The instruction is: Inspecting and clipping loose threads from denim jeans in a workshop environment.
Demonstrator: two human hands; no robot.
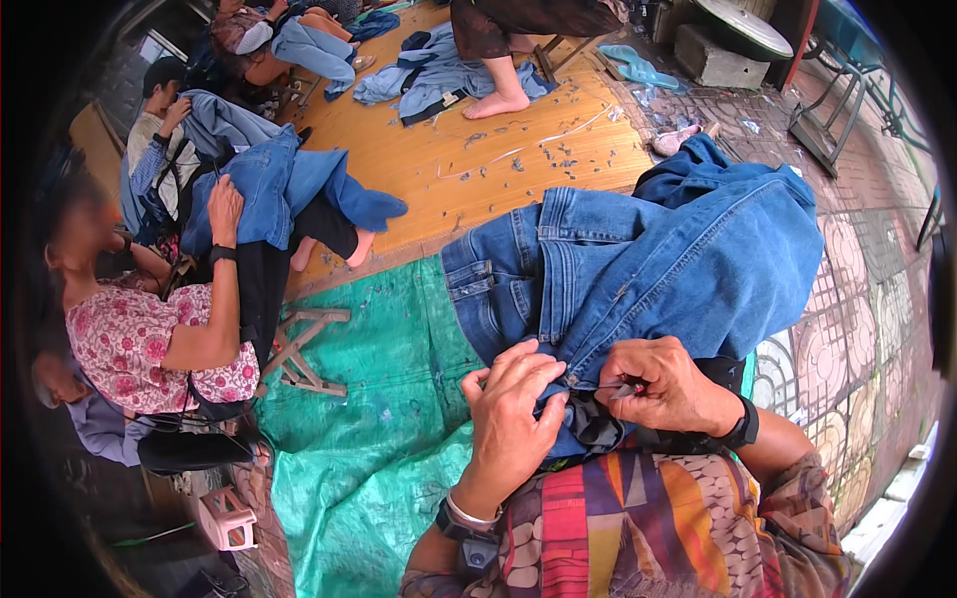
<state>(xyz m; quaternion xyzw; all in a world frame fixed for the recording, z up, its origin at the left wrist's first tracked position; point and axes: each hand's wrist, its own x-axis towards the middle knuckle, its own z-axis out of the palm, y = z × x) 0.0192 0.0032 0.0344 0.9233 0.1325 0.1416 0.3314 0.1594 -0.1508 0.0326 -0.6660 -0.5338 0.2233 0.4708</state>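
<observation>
Green tarp [364, 429] leftward | hands [513, 414] slightly apart, near edge of jeans [698, 264]

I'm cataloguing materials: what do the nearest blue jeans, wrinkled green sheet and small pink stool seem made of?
Nearest blue jeans: matte denim, by pale, worn seams. Wrinkled green sheet: probably glossy plastic, by shiny creases. Small pink stool: likely smooth moulded plastic, by its rounded edges.

The left fingers [536, 378] curl downward near the tightly pinched right fingers [632, 362].
</observation>
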